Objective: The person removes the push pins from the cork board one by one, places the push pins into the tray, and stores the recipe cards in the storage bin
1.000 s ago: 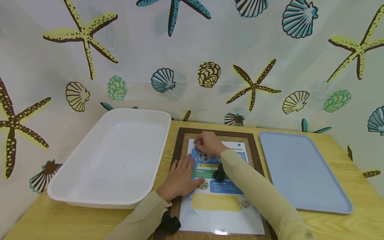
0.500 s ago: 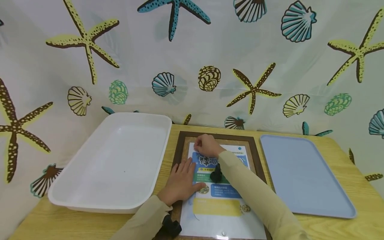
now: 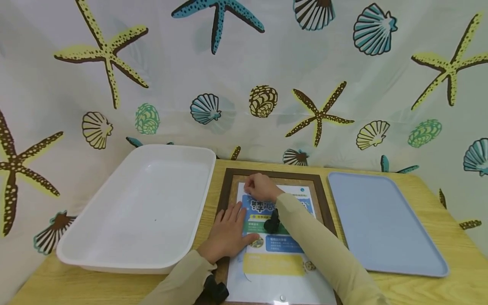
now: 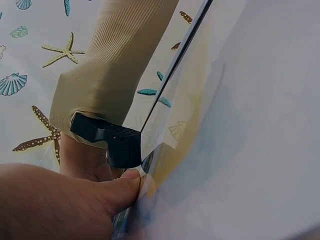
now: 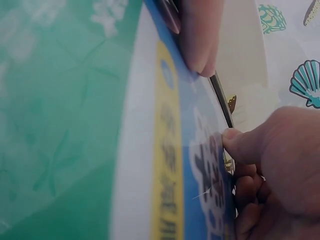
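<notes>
A glossy printed poster (image 3: 274, 262) lies on a cork board with a dark brown frame (image 3: 325, 199). My left hand (image 3: 227, 235) rests flat on the poster's left side, fingers spread. At the upper left corner of the poster is my right hand (image 3: 263, 187), fingers curled. Its thumb (image 5: 245, 145) presses against the sheet in the right wrist view. Whether a small thing sits under that thumb, I cannot tell. A small clear round pin (image 3: 282, 298) shows near the poster's bottom edge. The left thumb (image 4: 112, 195) touches the poster in the left wrist view.
To the left of the board stands a large white tub (image 3: 152, 186). A pale blue tray (image 3: 385, 224) lies to the right. Both sit on a wooden table (image 3: 415, 182), with a shell-and-starfish cloth (image 3: 236, 55) hanging behind.
The right hand stays at the upper left corner, its fingers drawn in closer than a second ago and its wrist turned slightly. The left hand keeps its place. The head view has shifted slightly.
</notes>
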The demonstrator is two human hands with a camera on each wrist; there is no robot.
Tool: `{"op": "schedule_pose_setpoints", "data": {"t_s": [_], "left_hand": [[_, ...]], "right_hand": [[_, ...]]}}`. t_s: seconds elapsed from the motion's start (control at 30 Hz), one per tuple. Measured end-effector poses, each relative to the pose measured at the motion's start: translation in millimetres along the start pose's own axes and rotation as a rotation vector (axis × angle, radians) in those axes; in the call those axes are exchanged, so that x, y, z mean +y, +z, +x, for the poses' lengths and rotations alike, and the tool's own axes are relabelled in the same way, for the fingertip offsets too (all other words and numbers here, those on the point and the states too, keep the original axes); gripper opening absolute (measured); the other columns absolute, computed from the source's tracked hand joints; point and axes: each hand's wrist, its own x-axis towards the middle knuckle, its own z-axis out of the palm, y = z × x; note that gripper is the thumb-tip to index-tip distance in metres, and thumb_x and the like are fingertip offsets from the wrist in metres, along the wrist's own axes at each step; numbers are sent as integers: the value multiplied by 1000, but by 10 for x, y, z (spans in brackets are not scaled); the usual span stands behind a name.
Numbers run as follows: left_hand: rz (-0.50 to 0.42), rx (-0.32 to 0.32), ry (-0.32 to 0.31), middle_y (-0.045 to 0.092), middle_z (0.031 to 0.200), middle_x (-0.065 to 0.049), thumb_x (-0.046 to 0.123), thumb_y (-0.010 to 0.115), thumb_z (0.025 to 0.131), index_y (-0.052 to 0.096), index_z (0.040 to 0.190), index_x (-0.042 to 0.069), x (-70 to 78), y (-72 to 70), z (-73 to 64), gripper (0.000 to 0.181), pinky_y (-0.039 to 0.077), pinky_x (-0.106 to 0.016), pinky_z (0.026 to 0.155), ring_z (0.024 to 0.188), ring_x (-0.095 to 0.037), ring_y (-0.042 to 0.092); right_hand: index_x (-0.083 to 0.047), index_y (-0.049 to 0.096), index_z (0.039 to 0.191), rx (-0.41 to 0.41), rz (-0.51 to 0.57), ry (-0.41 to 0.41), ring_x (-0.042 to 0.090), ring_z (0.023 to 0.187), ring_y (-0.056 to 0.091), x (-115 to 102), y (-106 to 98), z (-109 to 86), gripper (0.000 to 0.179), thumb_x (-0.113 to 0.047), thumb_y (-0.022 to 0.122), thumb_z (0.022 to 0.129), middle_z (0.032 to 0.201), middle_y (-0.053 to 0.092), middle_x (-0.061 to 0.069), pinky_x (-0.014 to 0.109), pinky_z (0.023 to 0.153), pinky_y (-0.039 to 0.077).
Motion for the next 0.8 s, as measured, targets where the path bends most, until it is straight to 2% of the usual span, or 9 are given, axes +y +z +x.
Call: {"op": "schedule_pose_setpoints", "data": {"t_s": [0.3,0.53,0.8], "left_hand": [[-9,2,3,18,159,-19,53,54,93,26,149,-3,21,-11,2,84,13,-57,116,147,-37,17],[-14,14,3,18,159,-19,53,55,92,26,150,-2,17,0,7,85,13,-57,116,147,-38,16],[-17,9,-1,18,159,-20,52,56,92,26,150,-3,33,-15,0,85,13,-57,116,147,-38,15]], "right_hand": [[-4,64,101,-45,-7,4,11,74,56,9,-8,6,13,-13,55,98,89,64,5,29,76,50],[-4,64,100,-39,-9,-4,11,73,55,-1,-4,-6,14,-13,54,98,88,64,6,29,76,50],[-5,63,99,-50,-13,25,10,72,53,-2,-4,-3,13,-14,54,99,86,62,3,27,73,48]]}}
